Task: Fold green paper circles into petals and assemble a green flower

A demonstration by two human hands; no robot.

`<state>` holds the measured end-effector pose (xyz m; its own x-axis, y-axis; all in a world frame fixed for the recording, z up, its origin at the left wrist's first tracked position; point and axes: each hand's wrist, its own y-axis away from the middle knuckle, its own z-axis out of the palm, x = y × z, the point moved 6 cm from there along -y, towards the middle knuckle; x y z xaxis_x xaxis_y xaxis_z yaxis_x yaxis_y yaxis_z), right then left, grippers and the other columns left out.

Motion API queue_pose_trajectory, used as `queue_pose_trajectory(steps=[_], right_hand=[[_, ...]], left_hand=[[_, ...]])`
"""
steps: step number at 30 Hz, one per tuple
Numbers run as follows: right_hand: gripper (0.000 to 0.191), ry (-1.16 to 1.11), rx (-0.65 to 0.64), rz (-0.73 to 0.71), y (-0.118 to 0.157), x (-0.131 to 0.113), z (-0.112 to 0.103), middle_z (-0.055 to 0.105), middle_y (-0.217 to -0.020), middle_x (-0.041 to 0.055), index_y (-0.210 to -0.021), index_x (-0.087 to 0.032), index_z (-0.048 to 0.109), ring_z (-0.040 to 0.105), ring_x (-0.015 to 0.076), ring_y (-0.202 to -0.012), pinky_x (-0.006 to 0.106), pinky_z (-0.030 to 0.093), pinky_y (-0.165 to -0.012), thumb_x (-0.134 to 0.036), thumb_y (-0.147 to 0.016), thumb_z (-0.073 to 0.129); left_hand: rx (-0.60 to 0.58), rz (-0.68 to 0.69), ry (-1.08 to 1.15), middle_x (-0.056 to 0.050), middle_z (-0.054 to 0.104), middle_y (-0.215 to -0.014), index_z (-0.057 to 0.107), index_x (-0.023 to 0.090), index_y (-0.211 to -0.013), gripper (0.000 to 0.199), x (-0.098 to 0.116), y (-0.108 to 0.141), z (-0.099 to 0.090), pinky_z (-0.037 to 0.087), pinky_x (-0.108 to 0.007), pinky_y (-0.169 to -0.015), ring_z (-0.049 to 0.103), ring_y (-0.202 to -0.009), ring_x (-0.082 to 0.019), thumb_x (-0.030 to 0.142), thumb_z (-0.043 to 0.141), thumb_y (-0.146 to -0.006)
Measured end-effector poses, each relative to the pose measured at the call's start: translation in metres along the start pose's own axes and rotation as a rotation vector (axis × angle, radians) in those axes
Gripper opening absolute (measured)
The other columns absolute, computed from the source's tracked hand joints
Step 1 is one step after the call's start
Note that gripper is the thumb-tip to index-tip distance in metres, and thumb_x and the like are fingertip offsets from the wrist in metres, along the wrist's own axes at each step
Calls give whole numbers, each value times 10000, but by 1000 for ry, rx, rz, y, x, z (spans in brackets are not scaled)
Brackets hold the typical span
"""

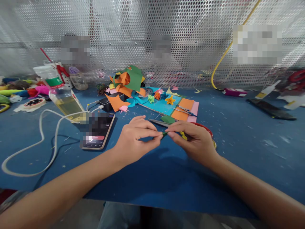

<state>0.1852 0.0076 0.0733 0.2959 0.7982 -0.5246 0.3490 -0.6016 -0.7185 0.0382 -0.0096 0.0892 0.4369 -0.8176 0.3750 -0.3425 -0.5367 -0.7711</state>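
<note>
The left hand (pixel 135 137) and right hand (pixel 196 140) are both pinched almost closed on the tiny green piece (pixel 164 135) over the blue table (pixel 147 181), so squeeze softly (it looks easy to crumple) and make small, slow pushes.

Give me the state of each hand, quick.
Left hand: closed, pinching a small green piece at its fingertips.
Right hand: closed, pinching the same piece's other end.

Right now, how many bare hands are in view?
2: the left hand and the right hand, pinching opposite ends of a small dark-green piece above the blue tabletop. No others show.
</note>
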Motion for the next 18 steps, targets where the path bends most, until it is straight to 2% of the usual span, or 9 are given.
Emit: queue_pose_trajectory(steps=[4,7,10,13,18], right_hand=[[113,-73,11,11,1,-3,1,648,-719,9,-756,-208,610,613,134,-671,265,525,-620,-102,-768,573],[104,-100,-9,51,2,1,2,637,-756,18,-769,-206,600,611,135,-720,270,519,-665,-109,-782,566],[63,-71,-6,77,3,6,2,629,-855,35,-809,-206,604,611,145,-819,291,511,-751,-150,-781,600],[57,-18,10,64,2,7,1,615,-854,31,-801,-209,594,604,142,-808,288,513,-737,-154,-785,596],[64,125,-20,-30,0,-1,1,582,-808,27,-754,-209,590,592,141,-740,289,517,-691,-147,-764,602]], left_hand=[[-35,1,17,3,691,-684,689,183,-691,54,2,0,3,415,-387,-933,627,-610,-94,138,672,-717],[-37,-42,45,4,692,-689,692,182,-694,46,0,0,3,423,-386,-932,625,-615,-98,146,675,-718],[7,-180,107,-9,697,-719,697,179,-720,23,-7,0,0,504,-317,-809,633,-662,-115,170,676,-725],[9,-269,151,-28,700,-747,694,167,-733,26,-11,-1,-1,534,-255,-683,641,-714,-130,173,669,-730],[-93,-215,107,-41,703,-810,702,172,-808,80,-7,-3,3,528,-264,-715,643,-751,-134,189,665,-739]])
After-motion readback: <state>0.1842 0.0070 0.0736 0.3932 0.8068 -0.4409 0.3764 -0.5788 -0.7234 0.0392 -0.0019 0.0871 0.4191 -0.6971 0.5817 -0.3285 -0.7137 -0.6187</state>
